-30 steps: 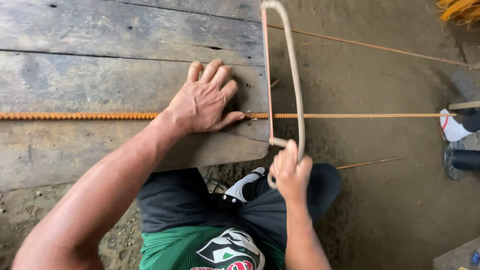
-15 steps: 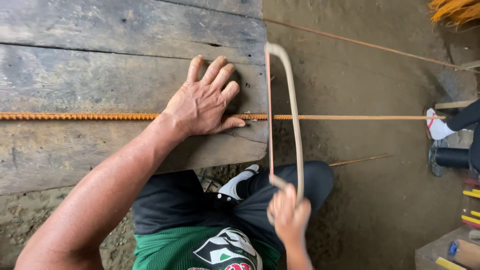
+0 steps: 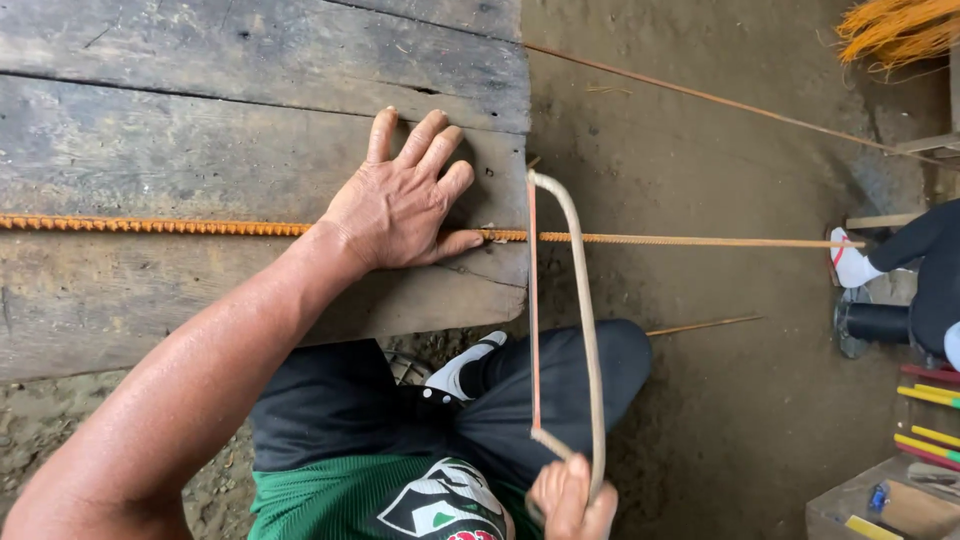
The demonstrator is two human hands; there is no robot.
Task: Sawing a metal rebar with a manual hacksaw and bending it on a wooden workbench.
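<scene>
Rusty orange steel rod (image 3: 150, 226) lies along the grey wooden planks (image 3: 200, 150), running from the left edge of the view, under the left hand (image 3: 400, 200), and out past the plank end over the dirt floor (image 3: 720, 400) toward the right. The left hand is spread flat, palm down, fingers splayed, pressing the rod onto the wood, with the thumb lying along the rod close to the plank's edge. Just beyond that edge the hacksaw (image 3: 570, 330) crosses the rod at a right angle: its thin blade sits on or in the rod right beside the plank end, and the pale bowed frame arches to the right of it. The right hand (image 3: 570, 500) is closed around the saw's near end at the bottom of the view (partly cropped, so the grip itself is only half seen).

As a judgement, the cut is under way but not finished: the rod reads as one unbroken line on both sides of the blade, and the overhanging length shows no sag or drop. How deep the kerf goes cannot be told. Another person's foot in a white shoe (image 3: 850, 265) rests at the rod's far right end.
</scene>
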